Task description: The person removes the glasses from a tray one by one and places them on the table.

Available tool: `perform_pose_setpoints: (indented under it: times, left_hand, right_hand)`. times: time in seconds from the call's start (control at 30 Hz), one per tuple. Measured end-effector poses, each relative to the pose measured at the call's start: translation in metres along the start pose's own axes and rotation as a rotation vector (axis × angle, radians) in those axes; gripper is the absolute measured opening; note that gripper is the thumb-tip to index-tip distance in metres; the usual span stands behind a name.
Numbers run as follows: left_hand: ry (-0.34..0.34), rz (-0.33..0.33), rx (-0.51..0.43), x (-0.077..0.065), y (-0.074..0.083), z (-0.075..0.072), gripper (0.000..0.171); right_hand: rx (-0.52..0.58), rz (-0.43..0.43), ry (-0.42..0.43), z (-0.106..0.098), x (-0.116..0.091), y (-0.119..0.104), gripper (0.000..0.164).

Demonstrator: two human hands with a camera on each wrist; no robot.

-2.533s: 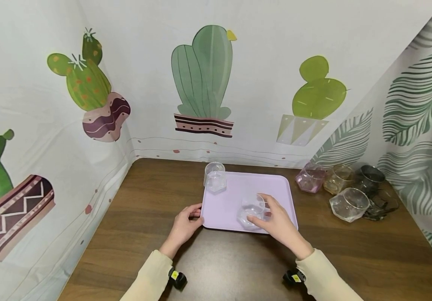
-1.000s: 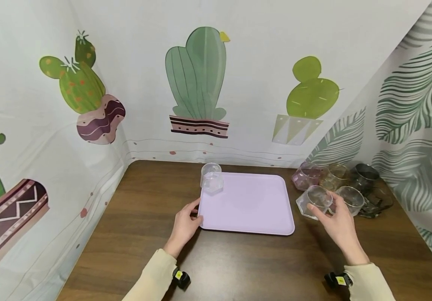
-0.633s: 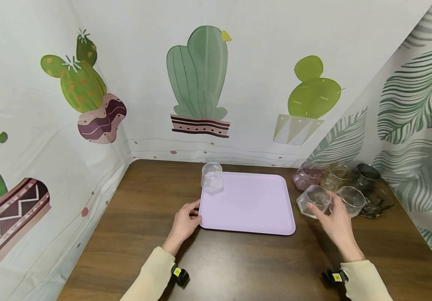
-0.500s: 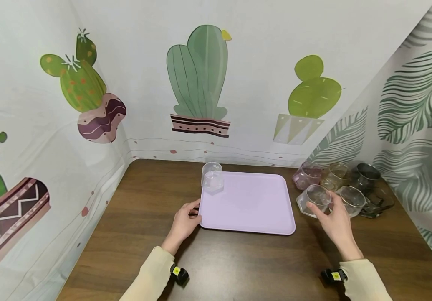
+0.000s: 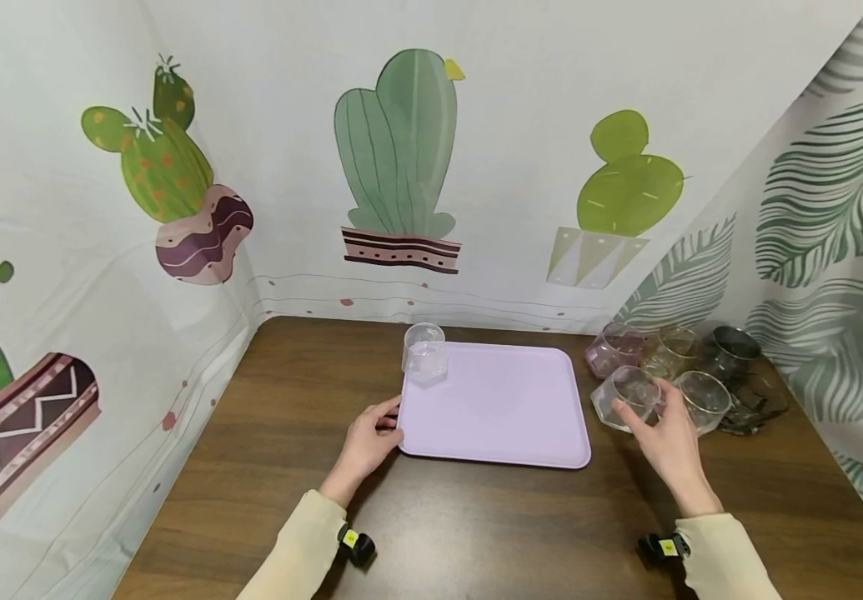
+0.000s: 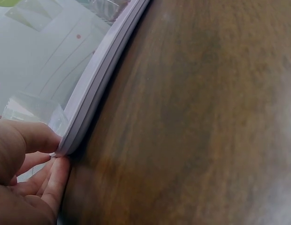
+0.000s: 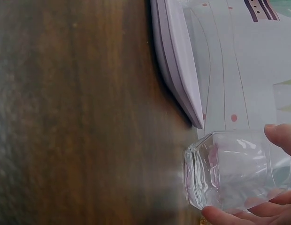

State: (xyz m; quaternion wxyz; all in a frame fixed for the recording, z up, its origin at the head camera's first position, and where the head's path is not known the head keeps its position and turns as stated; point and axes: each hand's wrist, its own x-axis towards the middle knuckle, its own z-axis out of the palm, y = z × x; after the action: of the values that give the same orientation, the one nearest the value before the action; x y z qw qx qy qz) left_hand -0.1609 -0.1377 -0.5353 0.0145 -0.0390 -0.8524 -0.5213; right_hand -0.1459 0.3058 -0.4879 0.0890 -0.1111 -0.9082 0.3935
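Note:
My right hand (image 5: 667, 442) holds a clear glass (image 5: 605, 408) with a faceted base, thumb on one side and fingers on the other. In the right wrist view, that glass (image 7: 239, 164) is upright with its base close to the tabletop, beyond the tray's right edge. At the front left corner of the lilac tray (image 5: 502, 404), my left hand (image 5: 367, 437) pinches the rim. The left wrist view has the thumb (image 6: 44, 136) at the rim and the fingers low against the tray's side. Another clear glass (image 5: 426, 362) stands at the tray's back left corner.
Behind the held glass are a pink glass (image 5: 614, 354), an amber glass (image 5: 671, 354) and a dark grey glass (image 5: 731, 357). Another clear glass (image 5: 707, 400) stands just right of the right hand, near a dark see-through object (image 5: 754, 410). A printed cloth hangs behind the wooden table (image 5: 476, 533).
My right hand has carried the clear glass from the tray's front right to the table beside the other glasses, staying nearly still lately. The left hand has stayed at the tray's corner.

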Motion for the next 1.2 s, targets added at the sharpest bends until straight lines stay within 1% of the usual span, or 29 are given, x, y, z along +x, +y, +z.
perform_pose_setpoints:
  times: [0.17, 0.4, 0.7, 0.97, 1.2]
  left_hand:
    - [-0.005, -0.002, -0.005, 0.0, -0.0003, -0.0001, 0.057]
    - [-0.003, 0.001, -0.019, -0.0006, -0.001, -0.0007, 0.056]
    - [-0.009, 0.008, -0.012, -0.0016, 0.0004, -0.001, 0.055]
    - [-0.009, 0.013, -0.013, -0.0018, -0.0007, 0.0, 0.055]
    - [-0.004, 0.014, -0.026, -0.0024, 0.0002, 0.0, 0.054]
  right_hand:
    - [-0.005, 0.019, -0.007, 0.0001, 0.0002, -0.0008, 0.089]
    - [-0.008, 0.008, 0.005, -0.0006, 0.0001, -0.0018, 0.089]
    - [0.002, -0.011, 0.021, 0.0005, 0.0019, -0.0005, 0.088]
    - [-0.003, -0.006, 0.029, 0.0003, 0.0016, -0.0021, 0.088]
    - [0.005, -0.031, 0.06, -0.0007, 0.0003, -0.0026, 0.083]
